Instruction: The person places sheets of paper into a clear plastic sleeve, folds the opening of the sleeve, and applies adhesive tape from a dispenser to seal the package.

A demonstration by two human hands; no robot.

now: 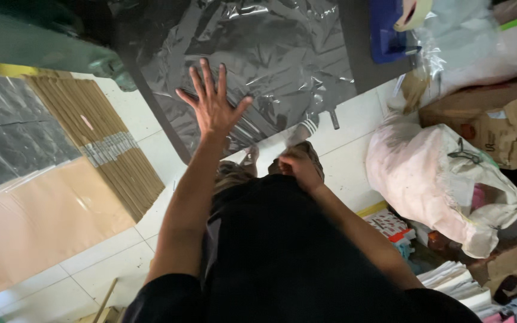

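My left hand (212,103) is spread flat, fingers apart, pressing on a crinkled sheet of clear plastic film (276,57) that lies over a dark mat on the floor. My right hand (298,166) is drawn back near my knee, fingers curled, close to the near edge of the film; whether it pinches anything is hidden. My black shirt fills the lower middle of the view.
A stack of flat brown cardboard pieces (100,146) and tan sheets under plastic (37,221) lie at left on white floor tiles. A stuffed white sack (438,179), cardboard boxes (498,116), a blue tray (387,30) and stacked papers (456,281) crowd the right.
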